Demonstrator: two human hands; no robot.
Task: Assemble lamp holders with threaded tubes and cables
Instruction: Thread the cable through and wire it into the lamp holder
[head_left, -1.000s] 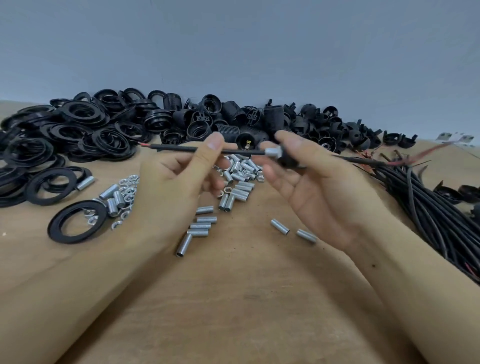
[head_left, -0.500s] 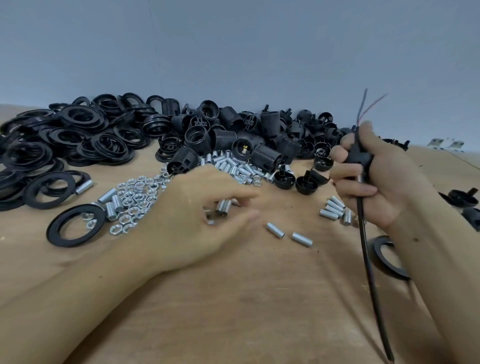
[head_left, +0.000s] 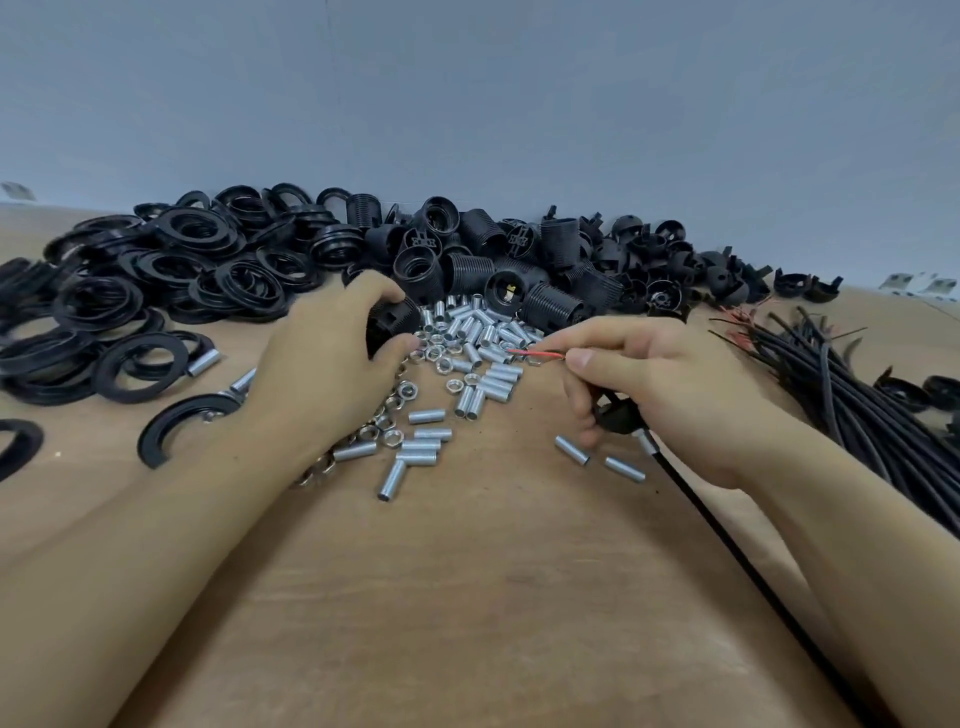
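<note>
My left hand (head_left: 332, 358) curls round a black lamp holder body (head_left: 392, 325) at the near edge of the holder pile. My right hand (head_left: 660, 384) holds a black cable (head_left: 737, 561) that carries a black cap and a silver threaded tube (head_left: 644, 441) under the palm. Thumb and forefinger pinch the cable's red wire ends (head_left: 535, 354), which point left. The cable trails down to the lower right over the table. Loose silver threaded tubes (head_left: 483, 338) and nuts (head_left: 454, 385) lie between my hands.
Black rings (head_left: 156, 280) are heaped at the back left, threaded black holder bodies (head_left: 519, 265) and caps (head_left: 670, 260) along the wall. A bundle of black cables (head_left: 852, 395) lies at the right. Two tubes (head_left: 597, 457) lie near my right wrist on the wooden table (head_left: 467, 597).
My left hand has reached from the tubes to the holder pile and taken a holder body. My right hand swung the cable from upright to pointing left, with the wire ends now pinched.
</note>
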